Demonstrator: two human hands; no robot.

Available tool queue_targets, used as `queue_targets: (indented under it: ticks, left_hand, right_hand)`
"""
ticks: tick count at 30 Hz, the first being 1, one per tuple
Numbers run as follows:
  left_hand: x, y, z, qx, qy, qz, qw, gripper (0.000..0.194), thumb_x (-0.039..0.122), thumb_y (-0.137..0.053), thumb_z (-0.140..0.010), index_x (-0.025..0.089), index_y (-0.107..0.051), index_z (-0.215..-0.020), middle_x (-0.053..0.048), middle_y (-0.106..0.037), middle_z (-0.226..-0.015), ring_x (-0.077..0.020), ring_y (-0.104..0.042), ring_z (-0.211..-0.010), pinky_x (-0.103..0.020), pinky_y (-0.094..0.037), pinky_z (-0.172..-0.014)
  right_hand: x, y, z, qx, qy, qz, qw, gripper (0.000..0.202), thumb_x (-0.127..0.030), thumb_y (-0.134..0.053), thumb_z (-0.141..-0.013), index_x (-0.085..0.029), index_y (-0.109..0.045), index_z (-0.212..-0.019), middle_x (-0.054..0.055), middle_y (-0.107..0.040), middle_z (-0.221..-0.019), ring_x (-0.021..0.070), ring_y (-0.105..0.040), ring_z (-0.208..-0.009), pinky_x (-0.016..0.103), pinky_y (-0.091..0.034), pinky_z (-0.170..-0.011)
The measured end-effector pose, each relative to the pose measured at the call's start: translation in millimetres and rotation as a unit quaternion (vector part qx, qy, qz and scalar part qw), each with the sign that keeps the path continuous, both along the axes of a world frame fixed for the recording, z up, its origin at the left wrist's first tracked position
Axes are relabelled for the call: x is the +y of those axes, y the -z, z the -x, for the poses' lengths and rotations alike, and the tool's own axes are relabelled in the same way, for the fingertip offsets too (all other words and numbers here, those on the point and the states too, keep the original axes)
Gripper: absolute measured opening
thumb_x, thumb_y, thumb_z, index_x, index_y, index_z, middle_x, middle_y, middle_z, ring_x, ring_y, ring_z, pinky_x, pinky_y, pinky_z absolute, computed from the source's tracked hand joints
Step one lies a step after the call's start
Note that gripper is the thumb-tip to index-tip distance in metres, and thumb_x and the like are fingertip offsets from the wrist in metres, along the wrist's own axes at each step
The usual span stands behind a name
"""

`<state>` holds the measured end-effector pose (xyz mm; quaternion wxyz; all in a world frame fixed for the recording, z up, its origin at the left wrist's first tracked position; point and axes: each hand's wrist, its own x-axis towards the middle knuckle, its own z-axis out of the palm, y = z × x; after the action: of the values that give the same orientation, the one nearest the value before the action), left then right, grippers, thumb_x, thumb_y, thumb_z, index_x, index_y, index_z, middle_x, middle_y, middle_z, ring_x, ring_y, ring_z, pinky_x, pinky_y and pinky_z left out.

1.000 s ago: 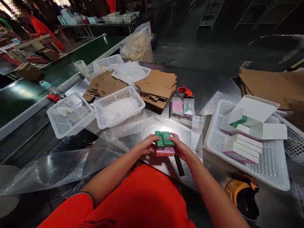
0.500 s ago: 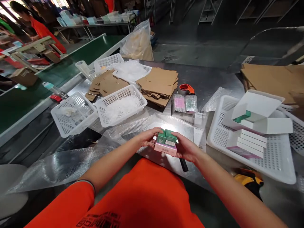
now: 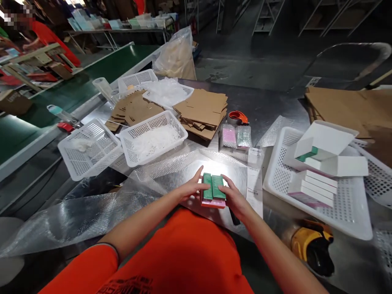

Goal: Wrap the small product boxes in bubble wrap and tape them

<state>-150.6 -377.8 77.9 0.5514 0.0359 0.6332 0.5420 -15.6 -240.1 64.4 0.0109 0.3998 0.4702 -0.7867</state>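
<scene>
One hand, the left (image 3: 190,188), grips the small stack at its side, thumb on top and first finger sticking up. The stack is a thin green box (image 3: 207,186) beside a wider green box (image 3: 218,188), both on a flat pink box (image 3: 213,203), held over the shiny metal table. The right hand (image 3: 235,199) grips the other side, thumb on the wider box. Gentle, even squeezing from both sides should work best, keeping the green boxes snug and level; a tilt could make them slide off.

Around them, from the left, lie a clear bubble wrap sheet (image 3: 101,212), a white plastic basket with holes (image 3: 105,157) and another with white shreds (image 3: 154,152). Next come flat brown cardboard pieces (image 3: 202,105) and two bubble-wrapped packs near an orange tape holder (image 3: 244,117). A black bar (image 3: 234,217) sits right by the right hand and could bump it. Farther right are a white basket of boxes (image 3: 271,179) and a yellow-and-black tool (image 3: 301,243).
</scene>
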Motion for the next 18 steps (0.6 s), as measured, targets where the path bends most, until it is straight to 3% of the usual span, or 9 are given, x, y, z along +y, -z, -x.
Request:
queue_targets:
  ticks: [3, 6, 9, 13, 18]
  left_hand:
    - [-1, 21.3, -13, -0.045, -0.022, 0.05, 0.997, 0.097, 0.028, -0.087, -0.064, 0.024, -0.04, -0.149, -0.005, -0.065, -0.109, -0.0131, -0.064, -0.07, -0.023, -0.047, -0.057]
    - [1, 42.1, -30, -0.096, 0.006, 0.049, 0.994, 0.071, 0.03, -0.091, -0.058, 0.017, -0.062, -0.121, -0.005, -0.069, -0.101, -0.0135, -0.065, -0.07, -0.023, -0.05, -0.06]
    - [12, 59.3, -55, -0.127, 0.027, 0.045, 0.991, 0.069, 0.029, -0.095, -0.051, 0.019, -0.062, -0.11, -0.004, -0.071, -0.099, -0.0164, -0.068, -0.071, -0.028, -0.054, -0.065]
    - [47, 76.7, -105, -0.145, 0.056, 0.039, 0.987, 0.077, 0.028, -0.095, -0.049, 0.021, -0.059, -0.116, -0.001, -0.069, -0.087, -0.018, -0.069, -0.07, -0.032, -0.055, -0.067]
    - [113, 107.4, -176, -0.169, 0.125, 0.029, 0.977, 0.062, 0.021, -0.09, -0.053, 0.023, -0.064, -0.109, 0.001, -0.067, -0.08, -0.0173, -0.065, -0.066, -0.031, -0.054, -0.062]
  right_hand:
    - [-8, 20.3, -15, -0.003, 0.079, 0.014, 0.997, 0.065, -0.038, -0.084, -0.054, -0.023, -0.065, -0.114, 0.0, -0.073, -0.085, 0.0216, -0.069, -0.081, 0.032, -0.054, -0.074]
    - [-16, 33.2, -37, 0.004, 0.065, 0.092, 0.994, 0.043, -0.039, -0.086, -0.051, -0.02, -0.071, -0.086, 0.005, -0.075, -0.08, 0.0275, -0.072, -0.084, 0.04, -0.058, -0.082]
    - [-14, 41.8, -68, 0.014, 0.061, 0.125, 0.99, 0.039, -0.04, -0.086, -0.05, -0.02, -0.072, -0.081, 0.007, -0.077, -0.08, 0.0313, -0.073, -0.087, 0.047, -0.058, -0.086]
    - [12, 50.3, -126, 0.019, 0.103, 0.093, 0.99, 0.043, -0.039, -0.087, -0.051, -0.02, -0.075, -0.088, 0.009, -0.078, -0.091, 0.0325, -0.073, -0.097, 0.048, -0.056, -0.093]
    - [57, 65.3, -203, -0.048, 0.169, 0.061, 0.982, 0.047, -0.042, -0.088, -0.05, -0.02, -0.075, -0.089, 0.012, -0.077, -0.1, 0.0362, -0.071, -0.104, 0.05, -0.056, -0.093]
